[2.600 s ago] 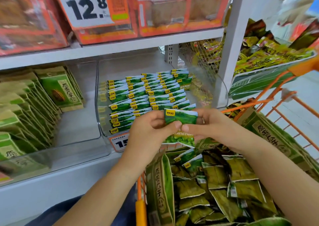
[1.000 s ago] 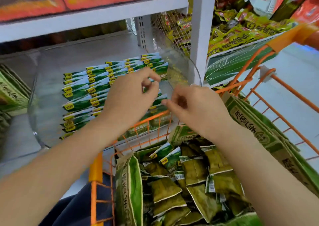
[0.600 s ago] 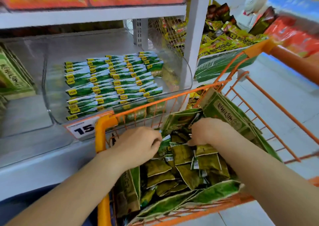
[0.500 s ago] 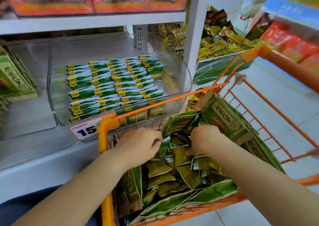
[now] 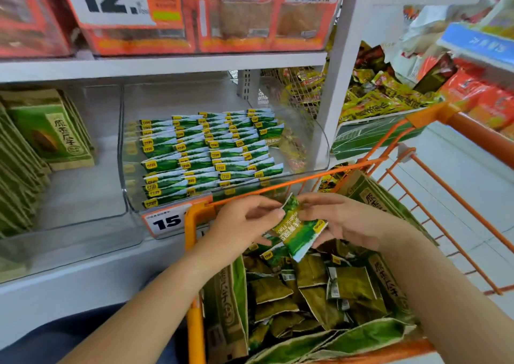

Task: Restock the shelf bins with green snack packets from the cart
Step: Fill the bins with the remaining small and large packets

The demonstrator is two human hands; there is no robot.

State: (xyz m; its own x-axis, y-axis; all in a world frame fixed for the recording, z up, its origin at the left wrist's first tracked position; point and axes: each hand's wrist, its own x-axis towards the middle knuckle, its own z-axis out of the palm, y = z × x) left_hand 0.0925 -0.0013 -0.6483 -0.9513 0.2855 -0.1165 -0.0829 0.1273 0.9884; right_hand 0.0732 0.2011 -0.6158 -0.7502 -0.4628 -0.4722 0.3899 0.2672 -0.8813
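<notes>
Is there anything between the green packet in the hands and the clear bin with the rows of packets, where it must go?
Only the cart's orange top rail and the clear bin's low front wall lie between. The green packet, pinched by left hand and right hand, must pass above both. Nothing else visible blocks the way.

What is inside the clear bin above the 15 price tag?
The clear bin holds neat rows of green snack packets, filling its left and middle. Whatever lies beneath those rows is covered.

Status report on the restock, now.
Both hands, left and right, pinch one green packet above the cart. Clear bin part filled. Nothing in the way.
</notes>
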